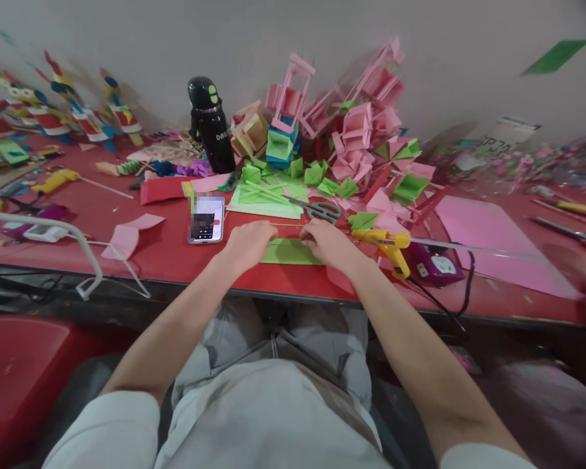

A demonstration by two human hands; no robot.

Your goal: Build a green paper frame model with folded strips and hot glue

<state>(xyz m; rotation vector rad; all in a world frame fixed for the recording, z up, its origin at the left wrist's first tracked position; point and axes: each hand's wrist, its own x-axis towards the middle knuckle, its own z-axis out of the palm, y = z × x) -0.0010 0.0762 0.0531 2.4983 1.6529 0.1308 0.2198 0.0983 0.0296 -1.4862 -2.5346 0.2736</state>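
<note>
A strip of green paper (290,253) lies flat near the table's front edge, on a red surface. My left hand (250,242) has its fingers curled at the paper's far left edge. Across from it, my right hand (326,242) is closed, thumb and fingers pinching at the far right part of the same paper. A thin yellow-green line runs between the hands, just beyond the paper. The fingertips are partly hidden. Dark-handled scissors (323,211) lie just beyond my right hand, and a phone (206,219) is left of my left hand.
A yellow glue gun (388,247) lies to the right, beside a purple power socket (434,266) with a black cable. A black bottle (212,127) stands at the back. Pink paper chairs (359,127) are piled against the wall; pink sheet (498,244) lies right.
</note>
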